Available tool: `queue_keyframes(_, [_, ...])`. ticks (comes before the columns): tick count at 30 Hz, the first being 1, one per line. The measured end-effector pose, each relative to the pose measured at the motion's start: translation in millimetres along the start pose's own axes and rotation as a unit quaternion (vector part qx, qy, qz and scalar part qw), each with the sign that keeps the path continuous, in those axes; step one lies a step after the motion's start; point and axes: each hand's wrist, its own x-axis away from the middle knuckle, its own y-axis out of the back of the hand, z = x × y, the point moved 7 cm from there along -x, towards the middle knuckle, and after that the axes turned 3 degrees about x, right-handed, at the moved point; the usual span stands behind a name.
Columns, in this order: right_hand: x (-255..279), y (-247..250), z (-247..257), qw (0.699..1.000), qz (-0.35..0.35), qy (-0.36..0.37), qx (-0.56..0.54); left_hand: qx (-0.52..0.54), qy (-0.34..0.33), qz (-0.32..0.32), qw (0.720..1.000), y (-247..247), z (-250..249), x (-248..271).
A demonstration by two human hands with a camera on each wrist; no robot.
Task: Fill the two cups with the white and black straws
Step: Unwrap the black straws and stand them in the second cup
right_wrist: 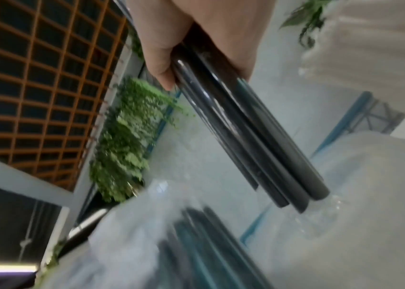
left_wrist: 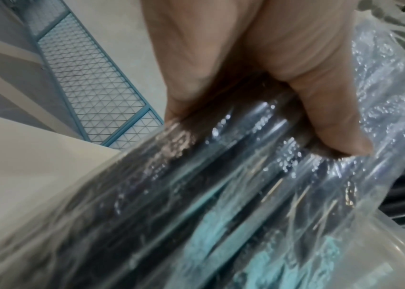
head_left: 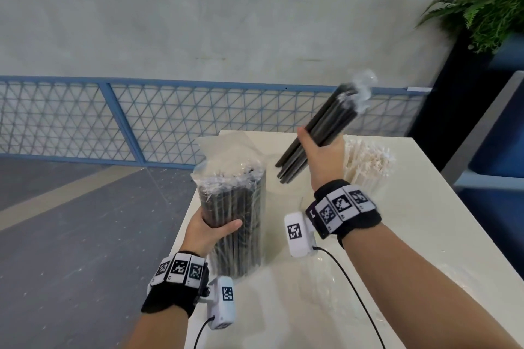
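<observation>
My left hand (head_left: pixel 208 231), nearest to me at about seven o'clock, is wrapped around the tall clear plastic bag of black straws (head_left: pixel 232 221), thumb across its front, holding it upright on the pale cream tabletop (head_left: pixel 397 263). My right hand (head_left: pixel 319 151), up at one o'clock, is clenched around a loose bundle of black plastic straws (head_left: pixel 314 133), tilted so the upper ends point to one o'clock with a scrap of crinkled clear wrap (head_left: pixel 361 88) clinging to them. The lower ends poke out below my fist, uneven, just above the bag's open mouth. I judge the risk to be here: the straws are smooth and I hold them only around the middle, so a loosened grip could let some slide out onto the table or floor, and the clinging wrap could go along into a cup. The bag stands close to the table's left edge, so letting go carelessly could tip it off. Behind my right wrist, at two o'clock, sits the clear bag of white straws (head_left: pixel 368 161). I cannot see either cup in any view, so I cannot tell where the bundle must go.
</observation>
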Motion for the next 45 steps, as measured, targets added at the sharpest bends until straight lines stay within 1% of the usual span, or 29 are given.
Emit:
queue_keyframes(4, [2, -17, -37, 0.991, 0.064, -0.007, 0.117, 0.010, -0.005, 0.010, 1.000, -3, 0, 5])
queue_keyframes(7, [3, -25, -59, 0.969, 0.129, -0.015, 0.211, 0.017, -0.002, 0.014, 1.000, -1, 2, 5])
queue_keyframes(9, [3, -26, -68, 0.955, 0.154, -0.021, 0.252, 0.019, -0.002, 0.009, 1.000, 0, 2, 5])
queue_keyframes(14, [-3, -20, -76, 0.938, 0.151, -0.037, 0.309, 0.016, -0.008, 0.008, 1.000, 0, 1, 4])
queue_keyframes(16, [-4, -16, -78, 0.938, 0.144, -0.043, 0.313, 0.021, -0.008, 0.010, 1.000, -2, 2, 4])
queue_keyframes(19, [-3, -9, -78, 0.946, 0.129, -0.046, 0.294, 0.025, -0.014, 0.024, 0.999, -5, 0, 7])
queue_keyframes(22, [2, -6, -69, 0.964, 0.109, -0.032, 0.240, 0.033, -0.014, 0.032, 0.999, -4, -1, 10])
queue_keyframes(23, [5, -4, -61, 0.971, 0.087, -0.005, 0.222, 0.031, -0.013, 0.032, 0.999, -2, -1, 10])
queue_keyframes(24, [10, -1, -47, 0.974, 0.056, 0.044, 0.214, 0.027, -0.014, 0.032, 0.999, -2, -1, 12])
queue_keyframes(25, [18, 2, -29, 0.971, 0.027, 0.113, 0.209, 0.022, -0.015, 0.033, 0.999, -1, -1, 13])
queue_keyframes(26, [29, 2, -10, 0.962, 0.015, 0.187, 0.200, 0.016, -0.015, 0.035, 0.999, -1, -2, 14])
queue_keyframes(27, [41, -1, 6, 0.950, 0.031, 0.246, 0.190, 0.007, -0.016, 0.036, 0.999, -1, -2, 15])
queue_keyframes(28, [54, -8, 18, 0.937, 0.073, 0.282, 0.192, -0.007, -0.020, 0.038, 0.999, -2, -2, 15])
queue_keyframes(29, [65, -16, 22, 0.920, 0.124, 0.299, 0.220, -0.021, -0.026, 0.040, 0.999, -3, -3, 16])
queue_keyframes(30, [73, -24, 20, 0.897, 0.170, 0.301, 0.276, -0.029, -0.030, 0.043, 0.998, -4, -4, 16])
queue_keyframes(31, [79, -30, 11, 0.869, 0.204, 0.290, 0.346, -0.031, -0.033, 0.046, 0.998, -6, -5, 17])
queue_keyframes(32, [82, -32, 2, 0.844, 0.225, 0.273, 0.403, -0.029, -0.034, 0.049, 0.998, -8, -5, 19])
queue_keyframes(33, [83, -30, -5, 0.834, 0.235, 0.250, 0.433, -0.026, -0.036, 0.051, 0.998, -9, -4, 20])
queue_keyframes(34, [82, -27, -8, 0.840, 0.237, 0.222, 0.434, -0.024, -0.039, 0.052, 0.998, -11, -4, 21])
queue_keyframes(36, [81, -20, -8, 0.864, 0.237, 0.177, 0.407, -0.012, -0.041, 0.056, 0.998, -11, -4, 24])
queue_keyframes(40, [80, -17, -14, 0.880, 0.265, 0.111, 0.379, 0.003, -0.031, 0.087, 0.996, -14, -3, 27])
queue_keyframes(43, [84, -16, -25, 0.897, 0.315, 0.024, 0.309, 0.033, -0.024, 0.110, 0.993, -15, -5, 28])
queue_keyframes(45, [91, -17, -29, 0.896, 0.351, -0.016, 0.271, 0.057, -0.028, 0.114, 0.992, -15, -10, 28])
